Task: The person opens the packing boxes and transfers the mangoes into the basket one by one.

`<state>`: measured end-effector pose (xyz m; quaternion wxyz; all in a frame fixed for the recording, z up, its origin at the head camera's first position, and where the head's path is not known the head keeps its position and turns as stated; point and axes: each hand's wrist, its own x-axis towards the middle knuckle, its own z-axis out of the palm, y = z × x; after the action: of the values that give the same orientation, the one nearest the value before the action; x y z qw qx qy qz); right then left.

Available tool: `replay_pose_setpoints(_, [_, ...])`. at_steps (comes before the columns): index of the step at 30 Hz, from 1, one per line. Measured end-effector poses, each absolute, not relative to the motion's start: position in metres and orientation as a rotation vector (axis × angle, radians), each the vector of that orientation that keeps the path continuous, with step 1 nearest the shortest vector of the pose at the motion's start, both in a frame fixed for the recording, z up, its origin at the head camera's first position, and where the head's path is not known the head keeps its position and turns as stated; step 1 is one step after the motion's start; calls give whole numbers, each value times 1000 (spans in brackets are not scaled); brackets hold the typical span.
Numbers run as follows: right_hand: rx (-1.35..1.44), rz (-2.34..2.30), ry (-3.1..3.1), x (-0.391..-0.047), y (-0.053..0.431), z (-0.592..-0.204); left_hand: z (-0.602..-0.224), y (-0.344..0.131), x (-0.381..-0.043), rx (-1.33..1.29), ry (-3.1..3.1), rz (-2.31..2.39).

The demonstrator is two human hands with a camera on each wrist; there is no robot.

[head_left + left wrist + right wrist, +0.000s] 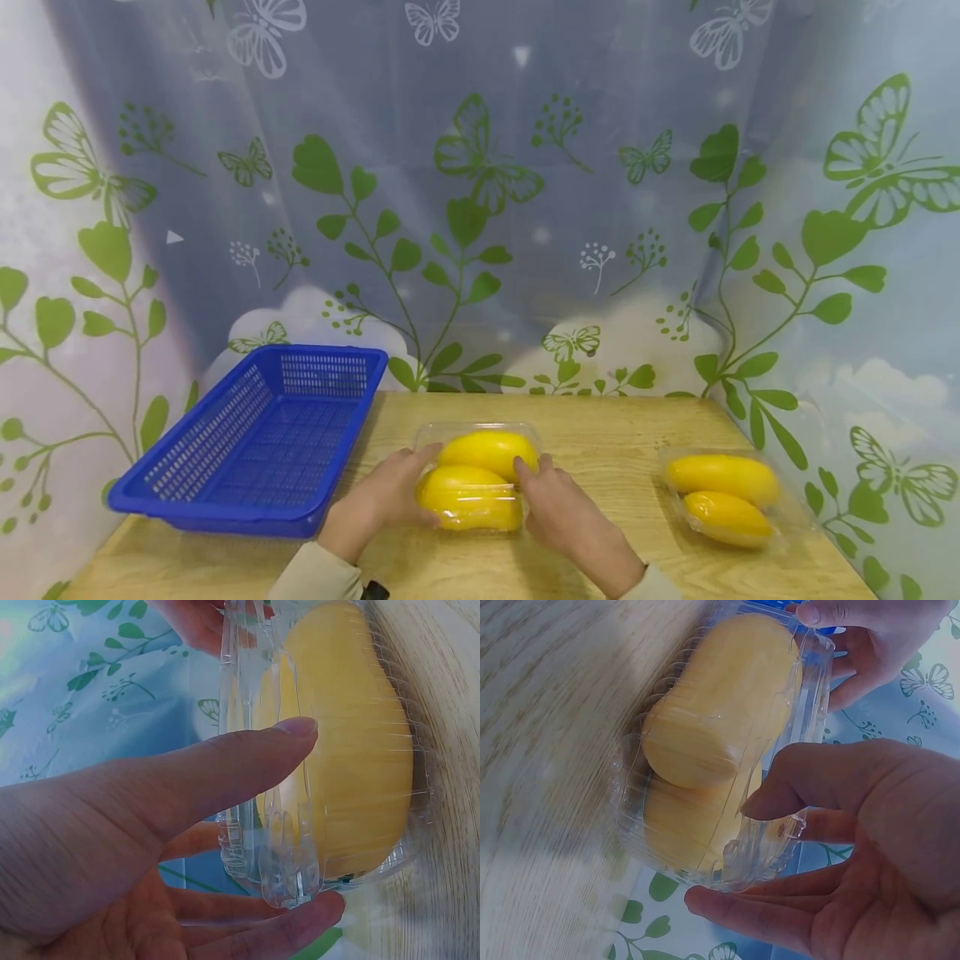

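A clear plastic clamshell box (427, 435) stands on the table before me, with a yellow mango (489, 450) at the back of it and another mango (471, 502) in front. My left hand (381, 498) grips the box's left end. In the left wrist view its thumb (247, 766) presses the near side while the fingers reach around the corner. At the opposite end my right hand (566, 512) holds the box between the thumb (780, 784) and the fingers behind it. The lid looks closed in the wrist views.
To the left sits a blue plastic basket (324, 492) with latticed walls and nothing inside. A second clear box (787, 521) with two yellow mangoes (723, 479) lies at the right of the wooden table (600, 425). A butterfly-print curtain (570, 275) hangs behind.
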<state>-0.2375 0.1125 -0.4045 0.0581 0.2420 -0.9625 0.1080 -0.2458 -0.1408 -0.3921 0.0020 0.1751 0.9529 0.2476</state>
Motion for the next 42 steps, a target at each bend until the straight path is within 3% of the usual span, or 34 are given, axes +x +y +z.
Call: replay_pose_setpoints(42, [702, 309, -2926, -239, 111, -403, -389, -142, -246, 576, 2994, 783])
